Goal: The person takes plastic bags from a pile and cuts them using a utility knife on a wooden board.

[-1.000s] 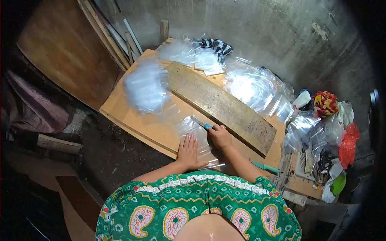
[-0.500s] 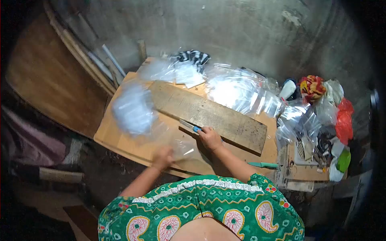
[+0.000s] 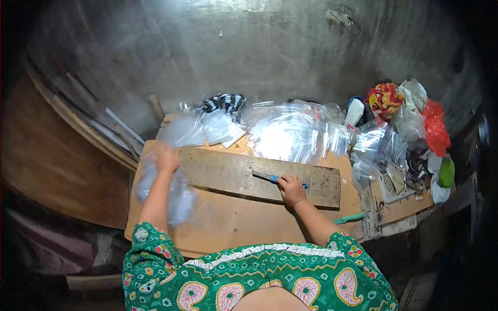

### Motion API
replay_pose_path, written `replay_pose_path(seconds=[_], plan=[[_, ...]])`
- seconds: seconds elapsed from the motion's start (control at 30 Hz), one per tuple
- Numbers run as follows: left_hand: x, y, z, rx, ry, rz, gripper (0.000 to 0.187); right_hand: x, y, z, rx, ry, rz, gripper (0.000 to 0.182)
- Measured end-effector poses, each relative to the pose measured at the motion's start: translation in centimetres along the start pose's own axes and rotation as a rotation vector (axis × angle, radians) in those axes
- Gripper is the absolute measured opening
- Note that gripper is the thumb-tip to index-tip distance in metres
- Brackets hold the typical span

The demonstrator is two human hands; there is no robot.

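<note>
**Knife on the plank, other hand over at the bag pile**

Right hand [image 3: 291, 189] has its fingers wrapped around a blue-handled knife [image 3: 270, 178], blade lying flat on the wooden plank [image 3: 228, 173] across the bench [image 3: 244, 223]. Left hand [image 3: 166, 157] is blurry, reaching onto the clear plastic bags [image 3: 179, 199] at the bench's left edge; can't tell if those fingers are closed.

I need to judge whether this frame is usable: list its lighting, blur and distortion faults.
Head view: strong fisheye bend with dark vignetted corners; harsh glare on the plastic bags washes out detail; the left hand is motion-blurred over the bag stack; the right hand with the knife on the plank stays fairly sharp.
</note>
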State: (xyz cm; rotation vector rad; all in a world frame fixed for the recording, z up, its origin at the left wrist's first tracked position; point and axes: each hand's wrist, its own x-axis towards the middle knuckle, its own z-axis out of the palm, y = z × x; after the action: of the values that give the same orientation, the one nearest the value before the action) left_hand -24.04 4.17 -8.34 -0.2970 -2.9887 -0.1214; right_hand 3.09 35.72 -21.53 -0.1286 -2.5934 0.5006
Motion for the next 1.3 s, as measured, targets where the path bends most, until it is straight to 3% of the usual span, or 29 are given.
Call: replay_pose_path(seconds=[0.07, 0.1, 0.13, 0.2, 0.33, 0.47, 0.6, 0.67, 0.7, 0.8, 0.83, 1.0, 1.13, 1.3], plan=[[3.2, 3.5, 7.0, -0.323, -0.019, 0.136, 0.046, 0.0, -0.2, -0.1, -0.02, -0.029, 0.05, 0.016], [1.5, 7.8, 5.5, -0.411, -0.118, 0.124, 0.04, -0.3, -0.3, -0.6, 0.007, -0.016, 0.028, 0.016], [1.8, 10.1, 8.0, -0.413, -0.081, 0.322, 0.038, -0.2, -0.3, -0.5, 0.016, -0.01, 0.02, 0.015], [1.3, 15.8, 9.4, -0.482, -0.405, 0.258, 0.042, -0.2, -0.4, -0.6, 0.017, -0.007, 0.038, 0.014], [1.3, 21.7, 14.0, -0.525, -0.491, 0.318, 0.055, -0.2, -1.0, -1.6, 0.013, 0.007, 0.045, 0.017], [1.8, 24.1, 16.1, -0.369, -0.581, 0.121, 0.05, -0.3, -0.9, -1.6, 0.001, -0.035, 0.065, 0.02], [1.8, 24.3, 16.2, -0.478, -0.482, 0.047, 0.031, -0.3, -1.1, -2.1, 0.021, -0.039, 0.068, 0.019], [2.6, 23.2, 16.3, -0.609, -0.323, 0.05, 0.027, -0.4, -1.0, -2.0, 0.036, -0.052, 0.062, 0.02], [3.5, 22.4, 16.8, -0.687, -0.082, 0.075, 0.025, -0.5, -0.8, -1.9, 0.035, -0.054, 0.06, 0.02], [7.7, 18.5, 14.5, -0.706, -0.127, 0.149, 0.025, -0.5, -0.9, -1.7, 0.05, -0.023, 0.044, 0.019], [8.0, 17.5, 11.8, -0.68, 0.022, 0.208, 0.027, -0.5, -0.8, -1.6, 0.045, -0.016, 0.045, 0.018], [10.7, 12.0, 3.7, -0.945, -0.021, 0.048, 0.023, -0.5, -1.1, -1.6, 0.03, -0.009, 0.054, 0.015], [9.1, 9.8, 2.6, -0.767, 0.018, 0.065, 0.027, -0.5, -1.1, -1.6, 0.011, -0.027, 0.062, 0.015], [6.1, 8.8, -0.6, -0.558, 0.433, 0.062, 0.034, -0.7, -0.7, -1.3, 0.041, 0.006, 0.021, 0.016]])
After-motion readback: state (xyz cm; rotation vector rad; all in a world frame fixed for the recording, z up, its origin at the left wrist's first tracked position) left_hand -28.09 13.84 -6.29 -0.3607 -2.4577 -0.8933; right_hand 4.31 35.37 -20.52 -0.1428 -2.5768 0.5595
